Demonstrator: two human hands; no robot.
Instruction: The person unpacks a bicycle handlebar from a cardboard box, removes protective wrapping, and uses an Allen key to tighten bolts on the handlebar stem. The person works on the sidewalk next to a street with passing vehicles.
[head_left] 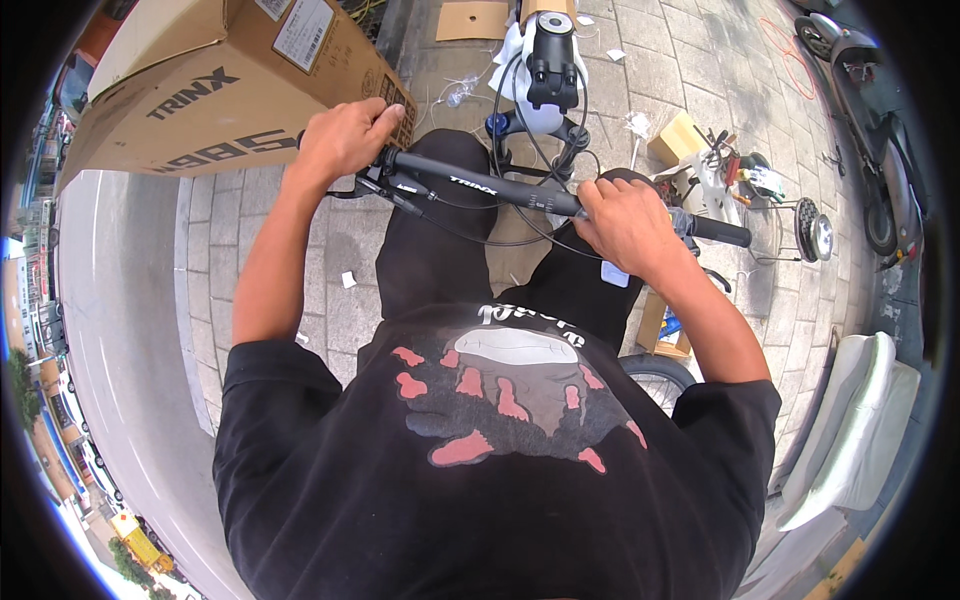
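Observation:
A black bicycle handlebar (pixel 515 192) lies crosswise over my knees. My left hand (pixel 350 142) is closed around its left grip, beside a brake lever (pixel 392 193) that hangs below the bar. Farther right, my right hand (pixel 628 222) is wrapped around the bar, inboard of the black right grip (pixel 720 231). Thin black cables (pixel 470 240) loop from the bar toward the bike's front end. Beyond my knees stands a black stem (pixel 555 60) above a suspension fork (pixel 540 122); the bar sits apart from the stem. My fingertips are partly hidden behind the bar.
A large cardboard box (pixel 230 100) stands close on my left. Bicycle parts (pixel 720 175) and a small open carton (pixel 665 325) are on the paving at right. A wheel (pixel 655 375) shows beside my right side. A parked scooter (pixel 865 130) and white padding (pixel 845 430) are farther right.

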